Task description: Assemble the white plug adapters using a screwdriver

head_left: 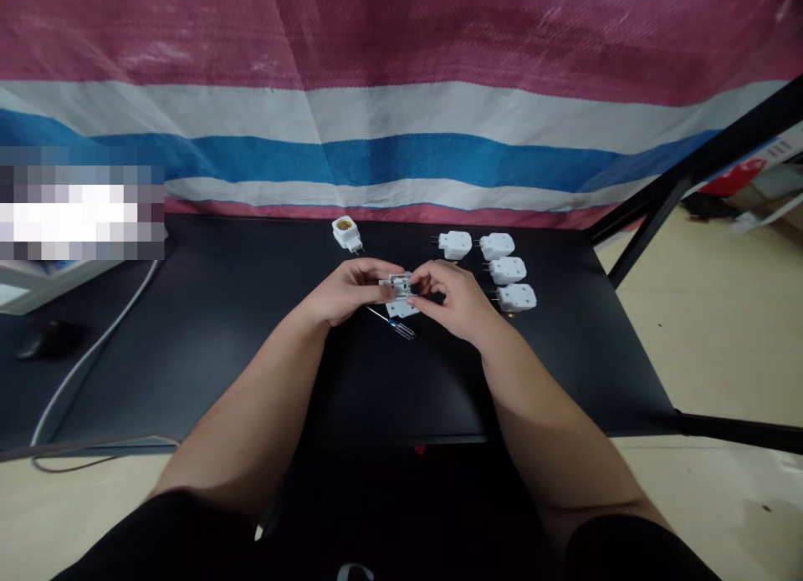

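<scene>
Over the middle of a black table (207, 330), my left hand (348, 293) and my right hand (455, 297) meet around a small white plug part (396, 285), fingers of both closed on it. Under the hands lies another white piece (405, 308), and a small screwdriver with a clear blue handle (395, 323) rests on the table just in front of them. Several white plug adapters (507, 271) are lined up to the right of my right hand. One more white adapter with a brass centre (346, 232) stands behind my left hand.
A striped red, white and blue tarp (401, 104) hangs behind the table. A white cable (94, 347) runs along the table's left side near a dark mouse (47, 340). A black frame bar (690, 175) slants at right. Beige floor (708, 338) lies beyond the table's right edge.
</scene>
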Demonstrator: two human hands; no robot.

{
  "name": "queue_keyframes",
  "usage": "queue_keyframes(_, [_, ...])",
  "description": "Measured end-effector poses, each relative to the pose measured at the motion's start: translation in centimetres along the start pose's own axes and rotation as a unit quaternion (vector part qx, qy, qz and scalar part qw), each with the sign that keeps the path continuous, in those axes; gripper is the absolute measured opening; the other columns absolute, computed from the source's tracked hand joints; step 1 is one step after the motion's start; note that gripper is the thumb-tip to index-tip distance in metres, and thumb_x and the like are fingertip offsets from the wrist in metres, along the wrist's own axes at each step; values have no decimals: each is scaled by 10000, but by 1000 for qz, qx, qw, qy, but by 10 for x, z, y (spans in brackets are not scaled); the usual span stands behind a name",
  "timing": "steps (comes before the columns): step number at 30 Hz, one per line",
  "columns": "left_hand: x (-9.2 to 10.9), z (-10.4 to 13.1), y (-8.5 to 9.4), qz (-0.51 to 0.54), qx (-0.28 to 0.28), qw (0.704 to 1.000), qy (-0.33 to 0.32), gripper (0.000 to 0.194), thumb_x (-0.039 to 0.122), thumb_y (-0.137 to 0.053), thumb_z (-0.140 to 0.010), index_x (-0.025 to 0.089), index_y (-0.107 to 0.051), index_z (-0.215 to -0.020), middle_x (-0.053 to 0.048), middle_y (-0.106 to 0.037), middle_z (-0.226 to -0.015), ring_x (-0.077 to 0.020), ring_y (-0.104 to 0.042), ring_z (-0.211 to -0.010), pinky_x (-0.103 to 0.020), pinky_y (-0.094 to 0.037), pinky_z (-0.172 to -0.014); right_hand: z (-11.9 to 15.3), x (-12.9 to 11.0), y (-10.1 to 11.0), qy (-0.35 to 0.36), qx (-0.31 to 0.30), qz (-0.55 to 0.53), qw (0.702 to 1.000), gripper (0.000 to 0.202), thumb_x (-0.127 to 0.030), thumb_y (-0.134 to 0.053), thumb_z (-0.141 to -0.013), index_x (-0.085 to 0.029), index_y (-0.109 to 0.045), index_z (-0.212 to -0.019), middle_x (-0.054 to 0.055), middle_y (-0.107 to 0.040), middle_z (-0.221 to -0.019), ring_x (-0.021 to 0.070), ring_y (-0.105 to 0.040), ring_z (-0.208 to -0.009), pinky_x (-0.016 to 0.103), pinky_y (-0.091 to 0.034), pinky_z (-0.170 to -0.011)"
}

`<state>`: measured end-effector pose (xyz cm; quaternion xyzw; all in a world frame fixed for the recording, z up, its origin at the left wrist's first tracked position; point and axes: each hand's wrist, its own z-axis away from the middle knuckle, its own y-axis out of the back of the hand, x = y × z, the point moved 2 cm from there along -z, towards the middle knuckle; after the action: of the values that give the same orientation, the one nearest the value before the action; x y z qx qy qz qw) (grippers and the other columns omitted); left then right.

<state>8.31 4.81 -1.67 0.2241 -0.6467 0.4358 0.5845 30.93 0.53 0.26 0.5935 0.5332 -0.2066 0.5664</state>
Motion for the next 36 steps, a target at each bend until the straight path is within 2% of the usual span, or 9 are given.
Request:
queue_keyframes(8, [-4, -1, 5, -1, -1, 1000, 5, 412, 140, -983, -725, 199, -879, -1120, -99, -873, -1090, -224, -845, -923, -357, -708, -873, 0, -8, -3, 1, -1, 51, 999, 154, -214, -796, -934, -266, -683, -1026, 16, -652, -1000, 167, -661, -820, 363, -599, -812])
queue_keyframes(18, [-5, -1, 4, 19, 7, 999, 46, 440, 81, -974, -704, 190, -881, -1120, -86, -870, -1048, -197, -832, -884, -308, -691, -818, 0, -9, -8, 4, -9, 68, 998, 172, -163, -782, -915, -263, -685, -1016, 7, -625, -976, 155, -650, -809, 337, -560, -782])
queue_keyframes(23, [-6, 0, 3, 38, 20, 997, 69, 453, 85, -978, -715, 182, -867, -1143, -73, -862, -1016, -175, -825, -869, -277, -692, -800, 0, -12, -11, 15, 8, 80, 997, 177, -118, -739, -890, -260, -684, -979, -13, -568, -870, 143, -597, -755, 313, -531, -722])
queue_keyframes(29, [-6, -2, 3, 63, 42, 997, 19, 505, 92, -976, -717, 220, -814, -1177, -17, -823, -978, -144, -802, -854, -248, -685, -792, 0, -10, -14, -1, 36, -11, 999, 155, -237, -801, -893, -252, -671, -976, 18, -581, -1017, 147, -643, -801, 325, -595, -742])
queue_keyframes(32, [-7, -3, 2, 62, 55, 997, 2, 526, 104, -966, -725, 227, -788, -1204, -17, -814, -1001, -141, -795, -864, -245, -679, -798, -1, -8, -17, -1, 56, -3, 998, 197, -302, -829, -886, -251, -650, -950, 10, -594, -950, 157, -618, -794, 320, -578, -714])
queue_keyframes(36, [-8, -3, 1, 63, 68, 996, -11, 528, 131, -961, -730, 227, -778, -1217, -32, -815, -1030, -159, -797, -880, -275, -686, -816, -2, -8, -25, -24, 65, 12, 998, 191, -346, -736, -951, -248, -591, -875, -5, -596, -810, 155, -563, -717, 309, -480, -632])
